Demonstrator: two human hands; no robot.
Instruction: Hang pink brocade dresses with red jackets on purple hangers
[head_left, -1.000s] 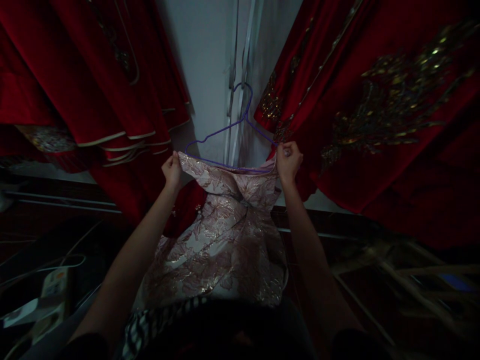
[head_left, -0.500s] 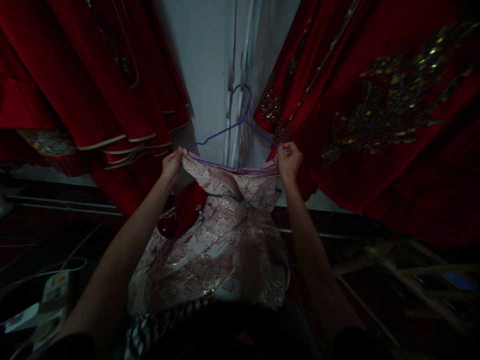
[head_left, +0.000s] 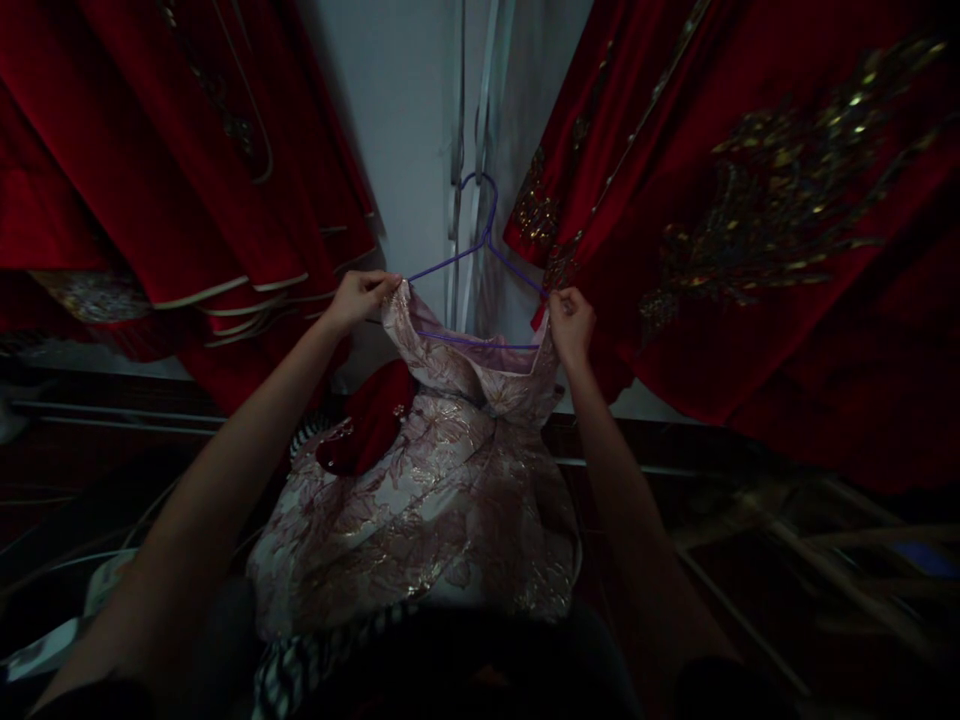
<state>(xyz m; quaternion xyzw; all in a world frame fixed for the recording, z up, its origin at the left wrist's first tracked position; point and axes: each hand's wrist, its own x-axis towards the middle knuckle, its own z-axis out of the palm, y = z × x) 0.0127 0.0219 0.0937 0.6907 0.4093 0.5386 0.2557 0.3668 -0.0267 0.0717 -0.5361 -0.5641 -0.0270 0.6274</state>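
Note:
A pale pink dress (head_left: 465, 480) with a shiny leaf pattern spreads out in front of me, its neckline turned away from my body. Inside the neckline sits a purple wire hanger (head_left: 450, 264), hook pointing to the wall. My left hand (head_left: 364, 298) pinches the dress's upper left corner by the hanger's end. At the opposite corner, my right hand (head_left: 572, 322) grips the dress edge with closed fingers. On the dress's left side lies a dark red cloth piece (head_left: 371, 420) with small sparkling ornaments.
Red garments (head_left: 135, 150) hang at the left, and a red garment with gold sequins (head_left: 795, 190) hangs at the right. A pale wall (head_left: 405, 110) with thin vertical pipes stands between them. A white power strip (head_left: 105, 580) lies lower left. Black-and-white striped cloth (head_left: 300, 660) shows below the dress.
My left hand has moved right and slightly up, lifting the dress's left corner along the hanger's arm. The neckline now dips more deeply below the corners. My right hand has barely moved.

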